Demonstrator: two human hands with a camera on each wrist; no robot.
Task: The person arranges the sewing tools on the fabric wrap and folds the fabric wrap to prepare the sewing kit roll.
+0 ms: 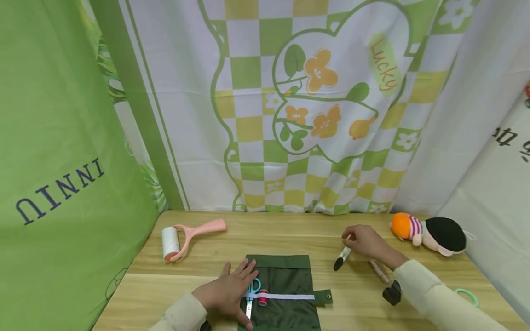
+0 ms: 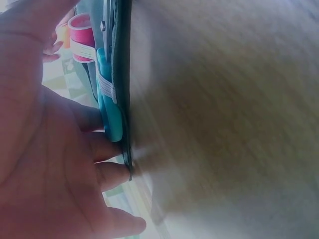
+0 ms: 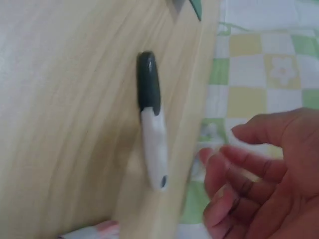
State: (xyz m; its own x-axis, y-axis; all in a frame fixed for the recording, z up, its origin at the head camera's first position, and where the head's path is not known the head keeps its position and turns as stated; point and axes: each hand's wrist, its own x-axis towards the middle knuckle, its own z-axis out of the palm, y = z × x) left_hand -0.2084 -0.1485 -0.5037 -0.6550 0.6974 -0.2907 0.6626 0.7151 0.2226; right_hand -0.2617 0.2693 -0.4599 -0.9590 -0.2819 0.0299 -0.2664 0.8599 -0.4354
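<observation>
A dark green fabric pouch (image 1: 291, 276) lies unfolded on the wooden table, with a white elastic band (image 1: 294, 297) across it. Under the band sit blue-handled scissors (image 1: 249, 309) and a spool of red thread (image 1: 263, 301). My left hand (image 1: 227, 292) rests with spread fingers on the pouch's left edge, beside the scissors; the left wrist view shows the fingertips at the blue handle (image 2: 110, 117). Over the table at the right, my right hand (image 1: 366, 241) hovers by a white marker with a black cap (image 3: 153, 124). Its fingers are loosely bent, apart from the marker and holding nothing.
A pink-handled lint roller (image 1: 192, 234) lies at the back left. At the back right is a plush toy (image 1: 445, 234) in orange, pink and black. A slim brownish stick (image 1: 379, 271) lies partly under the right wrist, and a pale green loop (image 1: 472, 296) beyond the forearm.
</observation>
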